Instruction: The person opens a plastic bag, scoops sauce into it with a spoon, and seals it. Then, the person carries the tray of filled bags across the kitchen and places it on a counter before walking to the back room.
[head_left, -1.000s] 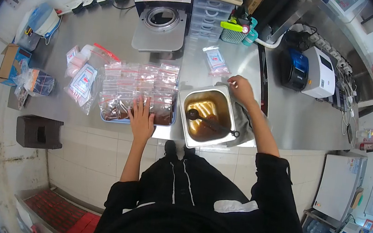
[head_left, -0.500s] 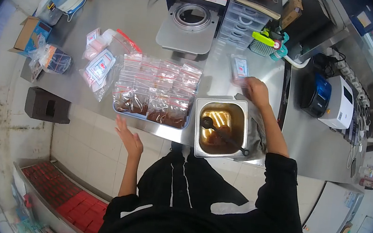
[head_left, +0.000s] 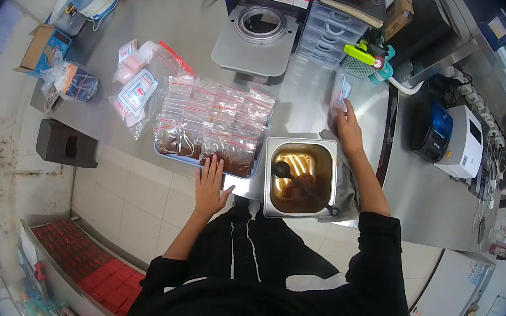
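Observation:
My left hand [head_left: 210,189] has its fingers apart, fingertips at the front edge of a blue-rimmed tray [head_left: 187,161]. Rows of clear zip bags [head_left: 220,116] fill that tray, the front ones with brown contents. My right hand [head_left: 348,127] is closed on a clear plastic packet [head_left: 341,92] with blue and white print, tilted up off the counter. Just below it stands a steel container [head_left: 267,179] with some brown liquid, and a black ladle [head_left: 306,188] leans inside. A grey cloth [head_left: 347,191] lies against the container's right side.
Behind the tray stands a red sealing machine [head_left: 260,20], with clear drawers [head_left: 328,34] beside it. More plastic packets [head_left: 136,93] lie left of the tray. A white printer [head_left: 462,142] is on the right counter, an open cardboard box [head_left: 42,50] at the far left.
The packet on the counter is now in my right hand, lifted and turned. My left hand left the bags, swung left off the tray, then came back to its front edge. The view has shifted.

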A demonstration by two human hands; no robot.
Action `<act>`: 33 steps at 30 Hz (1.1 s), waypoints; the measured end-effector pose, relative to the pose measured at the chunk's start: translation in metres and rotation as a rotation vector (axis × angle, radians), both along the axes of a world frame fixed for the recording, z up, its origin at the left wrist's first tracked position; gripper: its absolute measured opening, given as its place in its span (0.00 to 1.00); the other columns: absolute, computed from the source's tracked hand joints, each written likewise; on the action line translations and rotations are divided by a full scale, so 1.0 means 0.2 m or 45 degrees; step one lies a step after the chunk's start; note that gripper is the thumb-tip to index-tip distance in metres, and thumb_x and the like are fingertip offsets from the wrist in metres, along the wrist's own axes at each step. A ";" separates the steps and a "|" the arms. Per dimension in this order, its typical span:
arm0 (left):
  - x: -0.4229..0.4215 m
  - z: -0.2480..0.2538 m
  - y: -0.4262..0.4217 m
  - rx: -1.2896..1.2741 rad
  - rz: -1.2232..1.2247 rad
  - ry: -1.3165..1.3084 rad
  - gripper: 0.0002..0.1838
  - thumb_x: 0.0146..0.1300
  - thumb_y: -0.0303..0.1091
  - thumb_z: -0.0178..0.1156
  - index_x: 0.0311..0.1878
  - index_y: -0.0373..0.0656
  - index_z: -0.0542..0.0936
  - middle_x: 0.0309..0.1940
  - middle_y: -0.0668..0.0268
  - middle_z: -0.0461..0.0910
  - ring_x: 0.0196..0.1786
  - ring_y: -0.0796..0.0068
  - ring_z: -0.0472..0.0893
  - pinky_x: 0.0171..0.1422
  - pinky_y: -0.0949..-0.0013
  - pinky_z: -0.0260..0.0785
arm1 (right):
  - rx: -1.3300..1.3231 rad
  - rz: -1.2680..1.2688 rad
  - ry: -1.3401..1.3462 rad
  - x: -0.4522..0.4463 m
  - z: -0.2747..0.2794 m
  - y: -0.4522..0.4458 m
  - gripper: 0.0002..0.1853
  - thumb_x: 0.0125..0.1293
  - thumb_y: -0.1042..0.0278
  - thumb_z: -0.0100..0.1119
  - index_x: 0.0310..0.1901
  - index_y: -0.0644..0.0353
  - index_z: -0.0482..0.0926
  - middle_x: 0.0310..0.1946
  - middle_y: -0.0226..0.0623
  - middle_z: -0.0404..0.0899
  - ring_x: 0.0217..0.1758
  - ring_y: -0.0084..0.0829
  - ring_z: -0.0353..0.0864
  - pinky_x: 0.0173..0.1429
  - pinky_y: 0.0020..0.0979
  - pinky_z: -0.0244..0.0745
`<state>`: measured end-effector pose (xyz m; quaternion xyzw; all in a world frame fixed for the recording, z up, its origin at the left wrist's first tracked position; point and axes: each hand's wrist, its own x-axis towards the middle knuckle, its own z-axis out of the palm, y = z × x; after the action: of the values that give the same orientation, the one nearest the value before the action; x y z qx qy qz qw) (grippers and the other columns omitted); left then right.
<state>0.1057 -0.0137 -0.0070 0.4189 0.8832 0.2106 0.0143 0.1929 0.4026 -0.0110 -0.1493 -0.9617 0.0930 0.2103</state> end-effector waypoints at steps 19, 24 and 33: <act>0.04 0.03 -0.17 0.085 0.071 -0.086 0.28 0.64 0.50 0.40 0.62 0.42 0.62 0.66 0.48 0.50 0.67 0.50 0.53 0.64 0.39 0.43 | 0.278 -0.194 -0.241 -0.08 -0.02 -0.01 0.05 0.54 0.71 0.50 0.32 0.60 0.74 0.38 0.39 0.68 0.39 0.35 0.72 0.34 0.34 0.75; 0.08 0.02 -0.21 0.165 0.078 -0.096 0.25 0.64 0.47 0.41 0.60 0.43 0.65 0.66 0.46 0.50 0.67 0.48 0.53 0.64 0.39 0.44 | 0.266 -0.410 -0.302 -0.07 -0.10 -0.03 0.09 0.56 0.72 0.47 0.38 0.64 0.72 0.41 0.44 0.65 0.41 0.39 0.72 0.34 0.39 0.78; 0.13 0.06 -0.24 0.156 0.089 -0.099 0.24 0.65 0.50 0.38 0.57 0.47 0.68 0.65 0.46 0.51 0.65 0.47 0.55 0.64 0.39 0.44 | 0.128 -0.356 -0.195 -0.01 0.05 -0.07 0.05 0.53 0.70 0.53 0.27 0.60 0.76 0.35 0.36 0.70 0.41 0.36 0.73 0.36 0.37 0.75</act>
<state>0.1325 -0.0610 0.0045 0.3793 0.8815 0.2808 0.0155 0.1913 0.3895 -0.0005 -0.2776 -0.9482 0.0030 0.1543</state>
